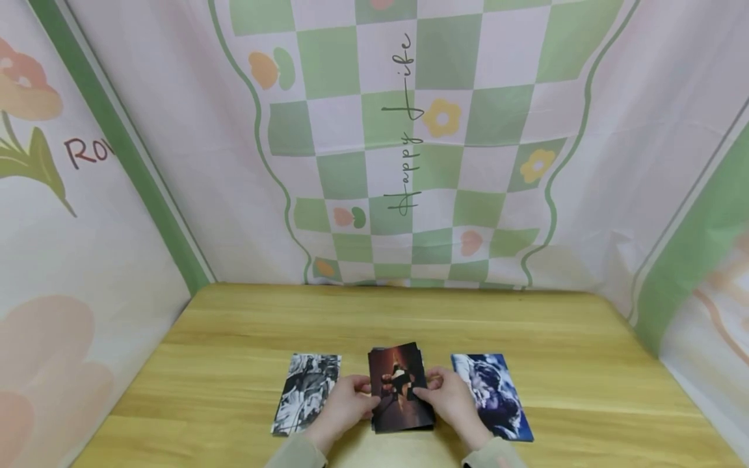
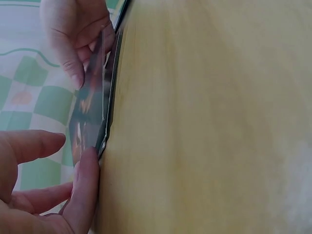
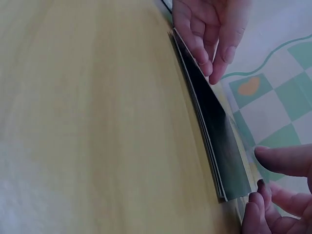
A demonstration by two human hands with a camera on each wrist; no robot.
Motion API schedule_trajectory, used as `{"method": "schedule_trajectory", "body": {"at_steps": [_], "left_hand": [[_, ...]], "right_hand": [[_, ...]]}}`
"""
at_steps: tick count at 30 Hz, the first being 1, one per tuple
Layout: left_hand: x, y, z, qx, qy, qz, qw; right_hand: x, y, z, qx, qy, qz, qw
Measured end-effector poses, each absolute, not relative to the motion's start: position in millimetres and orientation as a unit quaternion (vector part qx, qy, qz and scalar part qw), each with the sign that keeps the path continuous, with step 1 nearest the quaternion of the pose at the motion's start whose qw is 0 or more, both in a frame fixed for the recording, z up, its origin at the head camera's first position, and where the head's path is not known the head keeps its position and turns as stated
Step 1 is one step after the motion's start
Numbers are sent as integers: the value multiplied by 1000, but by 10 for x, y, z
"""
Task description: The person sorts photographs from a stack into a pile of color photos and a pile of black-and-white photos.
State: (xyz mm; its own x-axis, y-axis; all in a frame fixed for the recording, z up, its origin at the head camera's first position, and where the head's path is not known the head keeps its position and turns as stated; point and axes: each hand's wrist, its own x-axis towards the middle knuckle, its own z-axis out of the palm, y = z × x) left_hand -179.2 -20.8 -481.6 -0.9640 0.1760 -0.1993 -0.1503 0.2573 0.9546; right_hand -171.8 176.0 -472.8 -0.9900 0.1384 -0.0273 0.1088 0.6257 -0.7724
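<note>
Two hands on it: my left hand [image 1: 346, 408] and right hand [image 1: 453, 402], fingers [image 2: 87, 170] lightly gripping opposite long edges of the card stack [image 1: 400, 389]. It's between them, neither nearer, long axis running away from me over the tabletop [image 1: 222, 370].

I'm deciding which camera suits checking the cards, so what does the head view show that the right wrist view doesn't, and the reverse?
Only the head view shows the printed faces of the black-and-white pile and the blue-toned pile, plus the "Happy Life" lettering.

Only the right wrist view shows the middle pile side-on, with its layered edges.

Both show the left hand and right hand at that pile, the wooden table and the checked backdrop.
</note>
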Motion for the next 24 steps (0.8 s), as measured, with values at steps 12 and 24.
{"method": "schedule_trajectory", "body": {"at_steps": [12,24], "left_hand": [[-1778,-218,-4796,9,775,618,134],[-1771,-239,-4841,-5,743,656,132]], "right_hand": [[-1735,1777,-4765,-91,-858,506,-3],[-1694,1776,-4744,-120,-757,640,-48]]}}
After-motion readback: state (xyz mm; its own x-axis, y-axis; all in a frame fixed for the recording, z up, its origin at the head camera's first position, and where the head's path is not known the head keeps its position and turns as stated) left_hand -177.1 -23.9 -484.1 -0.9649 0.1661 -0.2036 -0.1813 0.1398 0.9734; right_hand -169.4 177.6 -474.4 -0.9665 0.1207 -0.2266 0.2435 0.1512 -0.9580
